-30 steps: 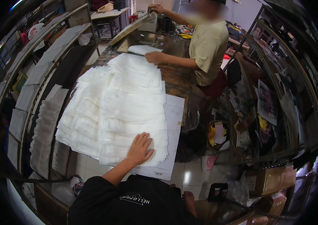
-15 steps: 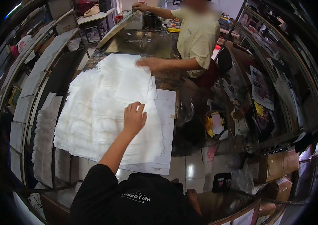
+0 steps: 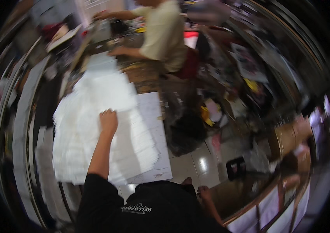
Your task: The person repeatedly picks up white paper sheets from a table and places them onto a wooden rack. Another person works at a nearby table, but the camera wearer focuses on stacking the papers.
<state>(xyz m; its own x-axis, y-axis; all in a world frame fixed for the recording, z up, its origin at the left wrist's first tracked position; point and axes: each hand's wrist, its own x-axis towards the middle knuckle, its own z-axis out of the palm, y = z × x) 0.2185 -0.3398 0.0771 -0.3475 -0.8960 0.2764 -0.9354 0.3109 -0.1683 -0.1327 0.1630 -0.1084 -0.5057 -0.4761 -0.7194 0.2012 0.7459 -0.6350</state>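
A broad pile of thin white sheets [image 3: 83,143] covers much of the table in front of me, its edges fanned out unevenly. My left hand [image 3: 109,121] is closed over the middle of the pile, its fingers curled at the near edge of a white sheet [image 3: 108,93] that lies on top. Low at my right side hangs my right hand [image 3: 203,193], away from the pile; blur leaves its fingers unclear. Across the table, a co-worker's hand [image 3: 117,51] is beside a greyish sheet [image 3: 102,62] at the pile's far end.
The co-worker in a pale yellow shirt [image 3: 163,35] stands at the far right, one arm toward a raised frame [image 3: 82,48]. A larger marked sheet [image 3: 153,132] shows under the pile's right side. Shelving [image 3: 27,116] runs along the left; cardboard boxes [image 3: 291,139] stand at right.
My left hand has gone from loosely spread fingers to a closed grip. The view has swung, blurring the surroundings. The co-worker's near hand has moved toward the far end of the pile.
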